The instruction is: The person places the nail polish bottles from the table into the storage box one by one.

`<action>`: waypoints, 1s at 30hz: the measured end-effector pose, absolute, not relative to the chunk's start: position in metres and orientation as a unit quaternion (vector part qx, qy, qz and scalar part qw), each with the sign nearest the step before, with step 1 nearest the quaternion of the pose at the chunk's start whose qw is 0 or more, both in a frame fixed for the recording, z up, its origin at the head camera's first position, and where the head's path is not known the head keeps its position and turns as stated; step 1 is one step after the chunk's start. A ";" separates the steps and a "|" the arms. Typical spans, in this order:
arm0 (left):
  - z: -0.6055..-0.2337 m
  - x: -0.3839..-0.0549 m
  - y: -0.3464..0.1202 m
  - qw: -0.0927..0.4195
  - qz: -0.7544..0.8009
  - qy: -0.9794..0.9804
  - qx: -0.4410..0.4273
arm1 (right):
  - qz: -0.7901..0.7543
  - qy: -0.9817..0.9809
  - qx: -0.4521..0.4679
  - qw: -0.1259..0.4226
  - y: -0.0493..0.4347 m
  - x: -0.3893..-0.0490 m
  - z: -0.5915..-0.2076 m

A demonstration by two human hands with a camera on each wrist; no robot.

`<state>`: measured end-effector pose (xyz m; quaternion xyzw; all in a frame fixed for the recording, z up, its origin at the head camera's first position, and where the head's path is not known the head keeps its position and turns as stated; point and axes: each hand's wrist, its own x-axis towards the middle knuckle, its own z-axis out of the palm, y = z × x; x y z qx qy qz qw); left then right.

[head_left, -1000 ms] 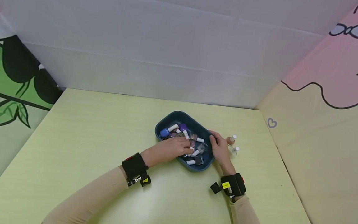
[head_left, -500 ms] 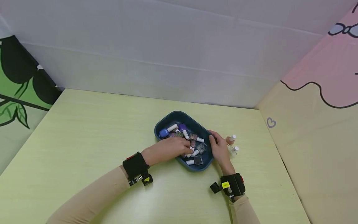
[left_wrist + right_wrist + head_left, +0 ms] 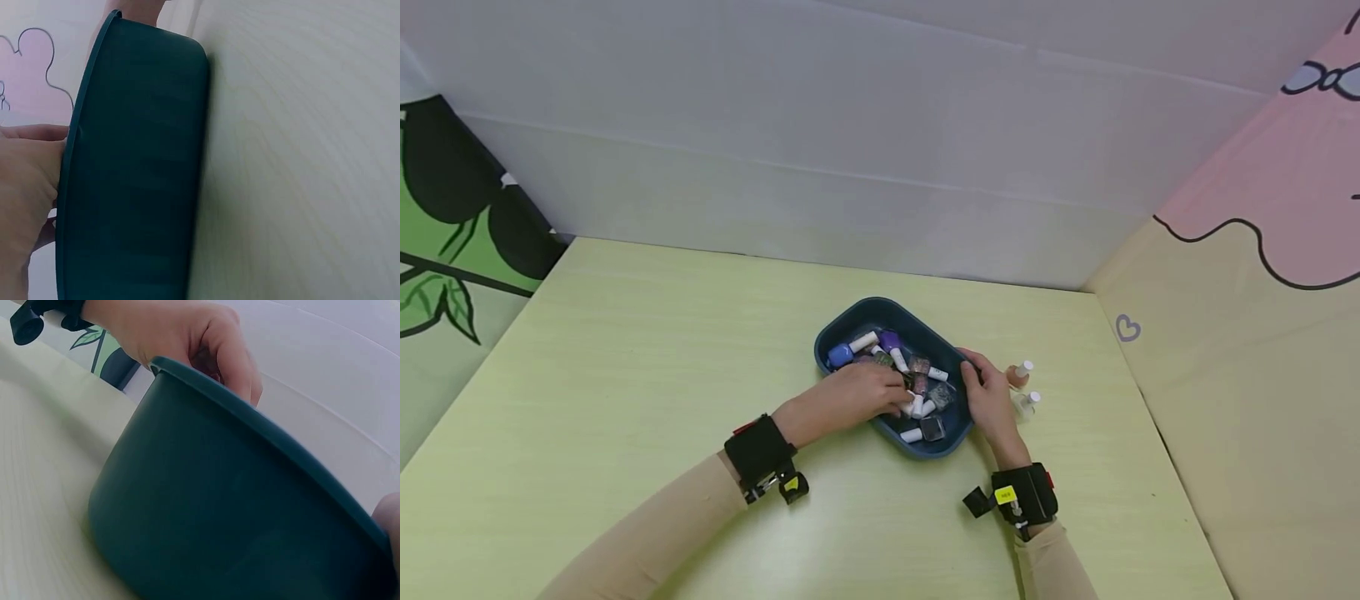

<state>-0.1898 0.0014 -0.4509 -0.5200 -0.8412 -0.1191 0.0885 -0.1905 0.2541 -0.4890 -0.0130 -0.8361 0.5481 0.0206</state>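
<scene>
A dark teal plastic basin (image 3: 883, 307) stands on the table, holding several small nail polish bottles, most with white caps. Among them lie a blue bottle (image 3: 840, 356), a purple one (image 3: 890, 340) and a dark square one (image 3: 932, 428). My left hand (image 3: 857, 396) reaches over the near left rim, fingers bent down among the bottles beside a white cap (image 3: 917, 406). Its fingertips are hidden by the basin wall in both wrist views, so whether they pinch a bottle is unclear. My right hand (image 3: 990, 406) grips the basin's right rim, thumb over the edge.
Just right of the right hand, an orange-brown nail polish bottle (image 3: 1018, 376) and a clear one (image 3: 1027, 404) stand on the pale wood table (image 3: 685, 358). A white sheet (image 3: 820, 167) hangs behind, and a printed panel (image 3: 1247, 350) borders the right side.
My left fingers have shifted slightly back to the left among the bottles, showing more of the white caps beside them. The right hand and the basin stay practically in place.
</scene>
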 end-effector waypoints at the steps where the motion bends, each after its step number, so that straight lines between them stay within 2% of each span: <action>1: -0.453 -0.190 0.001 0.100 -0.124 -0.842 -0.516 | 0.548 -0.836 -0.013 0.020 0.254 -0.190 -0.489; 12: -0.470 -0.192 -0.012 0.224 -0.200 -0.839 -0.454 | 0.549 -0.835 -0.011 0.016 0.254 -0.190 -0.489; 18: -0.474 -0.194 -0.020 0.224 -0.254 -0.856 -0.390 | 0.555 -0.832 -0.021 0.010 0.252 -0.189 -0.483; 23: -0.479 -0.194 -0.025 0.218 -0.298 -0.865 -0.339 | 0.554 -0.832 -0.020 0.000 0.244 -0.180 -0.458; 30: -0.485 -0.194 -0.027 0.224 -0.326 -0.855 -0.336 | 0.546 -0.837 -0.015 0.007 0.238 -0.173 -0.445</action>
